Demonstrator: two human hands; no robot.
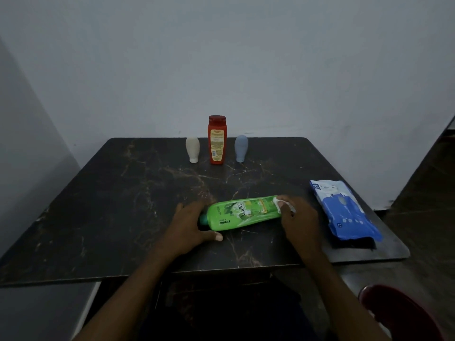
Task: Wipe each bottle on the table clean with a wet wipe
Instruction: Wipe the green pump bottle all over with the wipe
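Note:
A green bottle (240, 214) lies on its side near the front of the dark table (110, 193), cap pointing left. My left hand (189, 226) curls round its cap end and holds it down. At the bottle's right end my right hand (299, 219) grips a white wet wipe (279, 204) and presses it against the bottle's base. An orange-red bottle (217, 141) stands upright at the table's far edge, with a small white bottle (192, 149) on its left and a small grey-blue bottle (241, 147) on its right, both standing cap-down.
A blue and white pack of wet wipes (344, 209) lies flat on the right side of the table. A red chair edge (403, 313) shows at the bottom right. Pale walls close in behind and to the left.

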